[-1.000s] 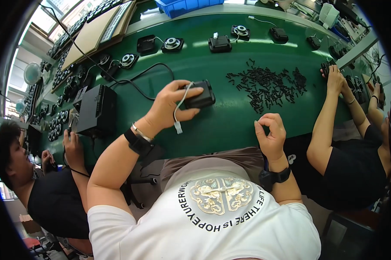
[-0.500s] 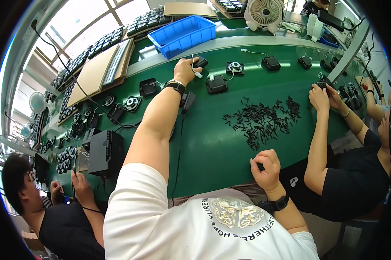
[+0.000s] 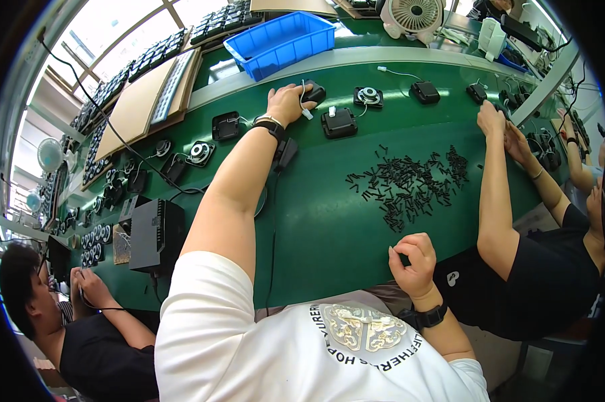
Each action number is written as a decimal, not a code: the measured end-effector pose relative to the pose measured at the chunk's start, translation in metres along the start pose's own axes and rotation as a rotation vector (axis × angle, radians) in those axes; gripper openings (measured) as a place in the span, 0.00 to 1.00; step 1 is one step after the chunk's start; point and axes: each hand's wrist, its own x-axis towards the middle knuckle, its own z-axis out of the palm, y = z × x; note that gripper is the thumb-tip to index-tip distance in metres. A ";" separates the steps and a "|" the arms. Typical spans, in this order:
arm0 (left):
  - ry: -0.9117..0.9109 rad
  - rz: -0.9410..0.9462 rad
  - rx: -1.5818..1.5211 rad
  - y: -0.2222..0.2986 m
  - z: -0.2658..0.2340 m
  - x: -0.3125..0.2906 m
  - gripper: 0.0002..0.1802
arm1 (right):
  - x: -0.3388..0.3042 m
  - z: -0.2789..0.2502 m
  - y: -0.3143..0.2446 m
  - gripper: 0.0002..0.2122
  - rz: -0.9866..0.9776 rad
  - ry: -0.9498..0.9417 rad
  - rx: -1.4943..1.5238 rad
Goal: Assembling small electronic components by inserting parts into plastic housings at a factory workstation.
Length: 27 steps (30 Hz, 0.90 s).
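My left hand stretches out to the far side of the table, its fingers closed on a black speaker box with a white cable and plug. To its right lie another black speaker box with a white plug on top and an open speaker showing its round driver. An open black casing sits left of my wrist. My right hand hovers low over the near table edge with thumb and fingers curled together; what they hold, if anything, is hidden. Beyond it spreads a heap of small black strips.
A blue bin and a fan stand at the back. A black power unit and loose cables lie to the left. Co-workers sit close on both sides, one's hands over the table's right. More speaker boxes line the far edge.
My view has shifted slightly. My left hand stays at the speaker box and my right hand keeps its curl. The left co-worker's hands have come together; the right co-worker's hands have moved farther away.
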 end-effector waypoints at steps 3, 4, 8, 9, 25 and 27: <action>0.114 0.127 0.154 0.000 -0.003 0.000 0.22 | 0.000 -0.001 0.000 0.11 0.000 0.016 -0.011; 0.079 0.142 0.099 -0.011 -0.005 0.003 0.20 | 0.001 0.000 -0.001 0.11 -0.004 0.014 -0.001; 0.012 0.177 0.011 -0.017 -0.007 0.011 0.15 | 0.003 0.002 -0.002 0.11 -0.001 0.021 0.005; 0.015 0.170 0.040 -0.012 -0.008 0.010 0.14 | 0.002 0.002 -0.002 0.11 0.004 0.023 0.004; -0.393 0.194 0.088 -0.004 -0.052 0.035 0.09 | -0.002 0.003 0.000 0.10 0.012 0.069 0.023; -0.427 0.204 0.065 -0.004 -0.053 0.038 0.10 | -0.003 0.002 0.001 0.10 0.015 0.077 0.024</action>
